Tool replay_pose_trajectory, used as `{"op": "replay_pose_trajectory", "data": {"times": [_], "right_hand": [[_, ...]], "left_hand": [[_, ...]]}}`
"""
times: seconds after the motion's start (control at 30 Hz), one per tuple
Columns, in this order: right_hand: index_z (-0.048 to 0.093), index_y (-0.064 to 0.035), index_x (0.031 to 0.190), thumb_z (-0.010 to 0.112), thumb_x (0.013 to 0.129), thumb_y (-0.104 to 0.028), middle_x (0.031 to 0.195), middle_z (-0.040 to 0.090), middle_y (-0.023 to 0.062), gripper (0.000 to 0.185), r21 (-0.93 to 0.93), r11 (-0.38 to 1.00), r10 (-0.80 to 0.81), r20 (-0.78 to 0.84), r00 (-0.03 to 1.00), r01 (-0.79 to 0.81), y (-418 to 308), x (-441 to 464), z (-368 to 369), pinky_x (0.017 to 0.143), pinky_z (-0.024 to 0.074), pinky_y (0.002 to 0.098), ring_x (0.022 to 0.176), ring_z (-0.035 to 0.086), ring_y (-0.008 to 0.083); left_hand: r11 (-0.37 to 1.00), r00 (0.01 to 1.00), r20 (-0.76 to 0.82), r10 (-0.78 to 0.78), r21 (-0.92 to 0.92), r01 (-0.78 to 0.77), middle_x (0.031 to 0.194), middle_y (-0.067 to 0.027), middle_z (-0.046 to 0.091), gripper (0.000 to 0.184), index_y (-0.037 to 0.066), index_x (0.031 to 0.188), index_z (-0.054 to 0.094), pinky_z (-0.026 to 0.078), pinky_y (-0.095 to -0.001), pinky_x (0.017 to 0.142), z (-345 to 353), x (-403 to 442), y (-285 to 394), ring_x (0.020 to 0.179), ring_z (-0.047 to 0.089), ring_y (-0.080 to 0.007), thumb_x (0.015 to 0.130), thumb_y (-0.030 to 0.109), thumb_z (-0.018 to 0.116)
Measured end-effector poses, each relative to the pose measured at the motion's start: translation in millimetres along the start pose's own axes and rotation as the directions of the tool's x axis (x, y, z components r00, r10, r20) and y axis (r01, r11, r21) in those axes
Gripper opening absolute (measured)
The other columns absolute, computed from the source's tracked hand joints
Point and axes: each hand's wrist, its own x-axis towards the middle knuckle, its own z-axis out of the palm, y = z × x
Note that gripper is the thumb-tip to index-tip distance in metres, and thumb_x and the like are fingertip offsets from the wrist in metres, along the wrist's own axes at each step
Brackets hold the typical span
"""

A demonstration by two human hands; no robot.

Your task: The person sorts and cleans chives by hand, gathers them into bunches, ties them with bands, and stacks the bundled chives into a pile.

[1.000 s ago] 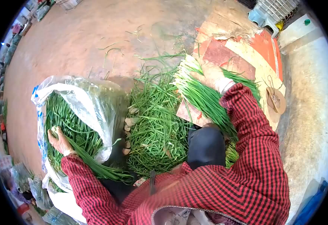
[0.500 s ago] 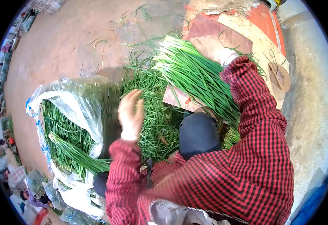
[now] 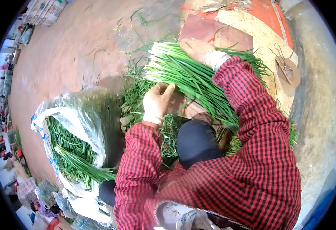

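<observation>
A thick bundle of garlic chives (image 3: 194, 78), white stem ends to the left and green leaves to the right, lies across my lap and a reddish board (image 3: 214, 32). My right hand (image 3: 200, 51), gloved, is wrapped over the far side of the bundle; its fingertips are partly hidden. My left hand (image 3: 157, 102), also gloved, has its thumb and fingers closed at the near edge of the bundle by the white ends. Below it lie loose trimmed leaves (image 3: 170, 134). A clear plastic bag (image 3: 110, 115) filled with chives stands to the left, with a small bunch (image 3: 79, 163) on top.
Scattered leaves (image 3: 137, 17) lie on the brown floor (image 3: 68, 50). A tan disc with a string (image 3: 287, 71) rests at the right on a pale sheet (image 3: 269, 53). My dark knee (image 3: 196, 142) is under the bundle. People and bags line the far left.
My left hand has moved right and up from over the loose leaves to the bundle, and its fingers have closed there. My right hand and the bundle have shifted slightly left.
</observation>
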Motion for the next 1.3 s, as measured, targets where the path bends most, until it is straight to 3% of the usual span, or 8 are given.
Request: {"op": "replay_pose_trajectory", "data": {"times": [0.1, 0.2, 0.43, 0.57, 0.73, 0.83, 0.87, 1.3], "right_hand": [[0.057, -0.0051, 0.123, 0.028, 0.099, -0.045, 0.121, 0.06, 0.0211, 0.054, -0.063, 0.995, 0.082, 0.007, 0.997, -0.081, -9.0, -2.7, 4.3, 0.101, 0.0391, 0.0423, 0.115, 0.055, 0.0347], [0.064, -0.006, 0.109, 0.026, 0.099, -0.047, 0.107, 0.066, 0.0189, 0.057, -0.046, 0.974, 0.219, -0.035, 0.975, -0.22, -24.1, -20.3, 2.6, 0.089, 0.0459, 0.0471, 0.1, 0.062, 0.0369], [0.07, -0.0113, 0.103, 0.044, 0.091, -0.051, 0.098, 0.07, 0.0145, 0.049, 0.307, 0.941, 0.243, -0.327, 0.913, -0.14, 8.1, -24.1, 18.4, 0.086, 0.0483, 0.0425, 0.094, 0.066, 0.0343], [0.068, -0.0065, 0.108, 0.06, 0.081, -0.047, 0.107, 0.069, 0.0149, 0.049, 0.406, 0.749, 0.626, -0.173, 0.76, -0.524, 57.0, -10.1, 5.9, 0.09, 0.0469, 0.0375, 0.102, 0.063, 0.0308], [0.07, -0.0074, 0.106, 0.065, 0.08, -0.044, 0.109, 0.068, 0.0156, 0.046, -0.106, 0.828, 0.547, -0.064, 0.835, -0.551, 47.9, 16.9, 1.7, 0.09, 0.0472, 0.0373, 0.109, 0.062, 0.0294], [0.065, -0.0097, 0.119, 0.057, 0.081, -0.046, 0.123, 0.063, 0.0145, 0.053, -0.103, 0.873, 0.486, 0.098, 0.868, -0.477, 47.8, 34.6, 7.0, 0.096, 0.0451, 0.0407, 0.114, 0.06, 0.0309], [0.066, -0.0071, 0.099, 0.059, 0.082, -0.04, 0.104, 0.069, 0.0148, 0.038, -0.164, 0.857, 0.497, 0.007, 0.868, -0.489, 47.4, 26.2, 6.3, 0.087, 0.0481, 0.0392, 0.101, 0.064, 0.0298], [0.066, -0.0121, 0.103, 0.063, 0.08, -0.029, 0.094, 0.07, 0.005, 0.029, 0.338, 0.91, 0.332, -0.24, 0.912, -0.242, 40.0, 1.6, 15.9, 0.079, 0.049, 0.0335, 0.088, 0.065, 0.0198]], "left_hand": [[0.849, 0.92, 0.241, -0.31, -0.366, 0.382, 0.08, -0.0119, 0.07, 0.036, -0.001, 0.097, 0.067, 0.051, -0.0318, 0.063, 2.5, 14.2, 17.6, 0.065, 0.066, -0.0181, 0.093, 0.034, 0.06], [1.0, 0.999, 0.042, 0.001, -0.023, 0.0, 0.084, -0.017, 0.068, 0.027, 0.001, 0.097, 0.065, 0.051, -0.0372, 0.074, 17.0, 16.8, -10.1, 0.079, 0.067, -0.0286, 0.091, 0.024, 0.054], [0.964, 0.987, -0.163, 0.011, 0.264, 0.033, 0.079, -0.0076, 0.064, 0.015, 0.008, 0.084, 0.062, 0.051, -0.035, 0.067, 26.3, -32.0, -5.2, 0.072, 0.064, -0.0249, 0.078, 0.022, 0.067], [0.932, 0.994, -0.04, 0.103, 0.352, -0.082, 0.071, -0.0053, 0.062, 0.028, 0.007, 0.091, 0.065, 0.05, -0.0311, 0.061, 21.7, -45.6, -13.2, 0.063, 0.062, -0.0182, 0.075, 0.028, 0.075], [0.768, 0.987, 0.035, 0.156, 0.625, -0.144, 0.088, -0.0123, 0.065, 0.041, 0.009, 0.096, 0.063, 0.052, -0.0405, 0.067, 23.6, -42.5, -9.1, 0.077, 0.065, -0.0319, 0.07, 0.039, 0.073], [0.828, 0.974, -0.004, 0.227, 0.527, -0.191, 0.085, -0.0118, 0.064, 0.028, 0.008, 0.081, 0.061, 0.052, -0.0417, 0.064, 24.0, -45.3, -10.5, 0.074, 0.065, -0.0313, 0.07, 0.031, 0.073], [0.843, 0.974, -0.014, 0.226, 0.504, -0.189, 0.082, -0.012, 0.063, 0.029, 0.008, 0.083, 0.06, 0.052, -0.042, 0.064, 24.2, -46.0, -9.8, 0.076, 0.064, -0.0316, 0.069, 0.03, 0.072], [0.86, 0.952, -0.097, 0.291, 0.462, -0.216, 0.074, -0.006, 0.063, 0.011, 0.011, 0.082, 0.064, 0.051, -0.0364, 0.058, 7.0, -43.2, -33.2, 0.065, 0.063, -0.0254, 0.075, 0.019, 0.068]]}}
